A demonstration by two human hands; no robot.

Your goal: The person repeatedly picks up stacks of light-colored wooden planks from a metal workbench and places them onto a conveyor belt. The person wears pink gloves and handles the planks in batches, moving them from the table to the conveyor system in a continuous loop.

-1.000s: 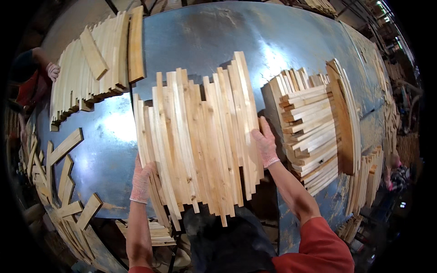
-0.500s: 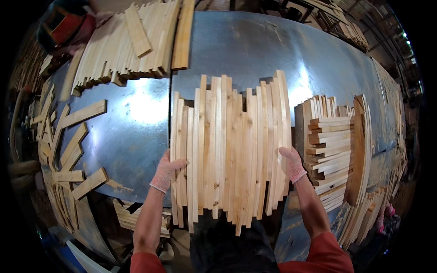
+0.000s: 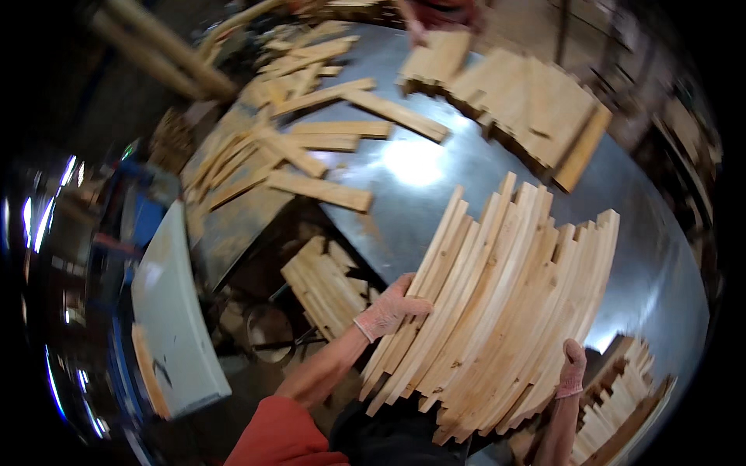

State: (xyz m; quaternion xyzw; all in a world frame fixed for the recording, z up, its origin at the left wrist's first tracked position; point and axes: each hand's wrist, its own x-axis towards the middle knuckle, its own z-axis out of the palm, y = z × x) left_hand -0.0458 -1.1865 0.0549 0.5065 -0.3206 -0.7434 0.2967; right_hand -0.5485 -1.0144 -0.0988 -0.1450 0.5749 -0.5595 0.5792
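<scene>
A wide bundle of pale wooden slats (image 3: pixel 497 311) lies edge to edge on the shiny metal table (image 3: pixel 435 217), leaning up to the right. My left hand (image 3: pixel 388 311), in a thin pinkish glove, presses flat against the bundle's left edge. At the lower right, my right hand (image 3: pixel 573 369), gloved the same way, pushes on the bundle's other side. Both hands squeeze the slats together between them. My forearms come in from the bottom edge, with red sleeves.
Loose slats (image 3: pixel 311 147) lie scattered over the table's far left. A big stack of slats (image 3: pixel 528 101) sits at the far side, where another person's hand (image 3: pixel 416 31) touches it. More stacked slats (image 3: pixel 622 404) stand at the lower right and below the table edge (image 3: pixel 326 283).
The view has swung left and tilted, so the bundle now sits at the lower right. Both hands stay pressed on the bundle's two sides.
</scene>
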